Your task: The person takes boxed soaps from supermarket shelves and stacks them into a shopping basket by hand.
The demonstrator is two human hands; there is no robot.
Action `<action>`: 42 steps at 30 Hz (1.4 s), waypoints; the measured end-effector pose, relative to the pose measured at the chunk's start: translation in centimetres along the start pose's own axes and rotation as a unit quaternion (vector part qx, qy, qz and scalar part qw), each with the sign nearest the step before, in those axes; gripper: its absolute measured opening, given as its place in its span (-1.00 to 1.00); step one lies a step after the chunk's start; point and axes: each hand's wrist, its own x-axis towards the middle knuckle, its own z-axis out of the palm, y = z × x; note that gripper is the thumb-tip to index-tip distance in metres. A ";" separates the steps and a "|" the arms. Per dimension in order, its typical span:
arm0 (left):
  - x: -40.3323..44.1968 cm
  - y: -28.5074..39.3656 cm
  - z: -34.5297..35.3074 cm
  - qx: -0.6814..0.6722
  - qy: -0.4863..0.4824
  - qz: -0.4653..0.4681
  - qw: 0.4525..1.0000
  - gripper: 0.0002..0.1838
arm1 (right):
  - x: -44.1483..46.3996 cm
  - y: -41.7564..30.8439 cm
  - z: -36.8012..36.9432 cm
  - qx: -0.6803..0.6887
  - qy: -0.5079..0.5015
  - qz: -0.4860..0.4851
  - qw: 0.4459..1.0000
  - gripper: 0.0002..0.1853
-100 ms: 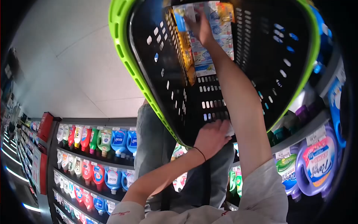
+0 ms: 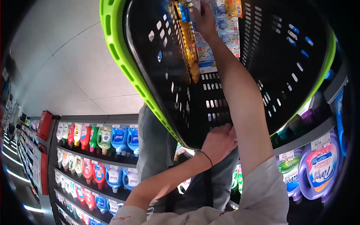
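Observation:
A black basket (image 2: 150,60) with a bright green rim hangs open in front of me. Inside lie pale blue-and-white packs (image 2: 228,37) and yellow packets (image 2: 190,48). My right hand (image 2: 205,24) reaches deep into the basket, its fingers closed on a small pale package (image 2: 195,4) that is partly cut off by the frame's top. Beside it is a blue packet (image 2: 183,13). My left hand (image 2: 220,140), with a dark band at the wrist, is closed at the basket's near edge; what its fingers hold is hidden.
Shelves (image 2: 112,159) of colorful bottles stand at the lower left. Large purple bottles (image 2: 318,168) occupy a shelf at the right, with price tags above. Pale floor (image 2: 82,67) extends at the upper left. My legs (image 2: 153,138) are below the basket.
The basket appears larger and its sides spread wider in view. My right hand and the packs sit slightly higher in the frame. My left hand has shifted slightly right and down.

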 end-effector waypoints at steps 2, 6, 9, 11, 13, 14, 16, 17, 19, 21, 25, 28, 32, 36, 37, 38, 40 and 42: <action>0.1 -0.3 0.8 -0.016 0.005 0.029 0.999 -0.59 | 0.9 3.1 -1.5 -0.089 -0.038 -0.012 0.995 -0.55; 1.1 -0.7 -0.1 -0.018 0.032 -0.012 0.999 -0.70 | -0.2 0.9 -0.2 -0.119 0.058 -0.099 0.986 -0.54; 1.6 -0.6 -0.4 -0.033 0.005 -0.029 0.999 -0.65 | -0.1 0.7 -0.6 -0.243 0.035 -0.123 0.962 -0.54; 2.0 -0.7 -0.4 -0.034 0.015 -0.033 0.999 -0.63 | 0.0 1.6 -0.4 -0.242 0.047 -0.133 0.960 -0.56; 2.6 -1.0 -0.4 -0.032 0.025 -0.037 0.998 -0.61 | 0.1 0.1 -0.2 -0.237 0.061 -0.143 0.959 -0.55; 2.7 -1.1 -0.4 -0.050 0.023 -0.050 0.997 -0.60 | -0.1 -0.5 -0.5 -0.226 0.042 -0.122 0.966 -0.55; 2.8 -1.1 -0.2 -0.068 0.019 -0.061 0.996 -0.59 | -0.1 -1.3 -0.9 -0.215 0.026 -0.100 0.971 -0.55; 2.8 -1.1 0.2 -0.055 0.014 -0.063 0.996 -0.56 | 0.2 -1.6 -0.9 -0.225 0.005 -0.070 0.972 -0.55; 2.9 -1.0 0.4 -0.043 0.002 -0.064 0.997 -0.52 | 0.1 -2.1 -1.1 -0.236 -0.012 -0.034 0.971 -0.54; 3.1 -1.0 0.4 -0.035 -0.016 -0.066 0.997 -0.53 | -0.4 -2.5 -1.1 -0.242 -0.003 -0.022 0.970 -0.52; 4.2 -1.0 -0.6 -0.073 -0.031 -0.142 0.987 -0.52 | 1.0 3.7 -0.1 0.271 -0.041 -0.036 0.961 -0.54; 5.2 -1.3 -1.3 -0.175 0.096 -0.179 0.963 -0.49 | -1.9 -3.2 -4.4 -0.057 0.022 0.077 0.995 -0.50; 6.1 -1.7 -2.0 -0.320 0.209 -0.244 0.891 -0.51 | -6.0 -4.3 -10.2 0.058 -0.019 0.199 0.978 -0.55; 6.7 -2.3 -3.3 -0.410 0.299 -0.226 0.832 -0.55 | -12.8 -8.8 -13.6 0.105 -0.102 0.286 0.947 -0.58; 6.8 -3.1 -2.7 -0.393 0.322 -0.197 0.838 -0.55 | -14.7 -9.9 -14.0 0.088 -0.154 0.272 0.946 -0.53; 6.9 -3.1 -2.9 -0.394 0.323 -0.199 0.837 -0.55 | -16.5 -10.5 -14.1 0.121 -0.180 0.301 0.929 -0.50; 7.0 -3.2 -3.2 -0.408 0.334 -0.203 0.825 -0.53 | -19.0 -12.6 -14.2 0.113 -0.247 0.317 0.909 -0.47; 6.9 -3.6 -3.2 -0.400 0.331 -0.202 0.830 -0.46 | -19.2 -12.5 -13.4 0.127 -0.208 0.313 0.918 -0.46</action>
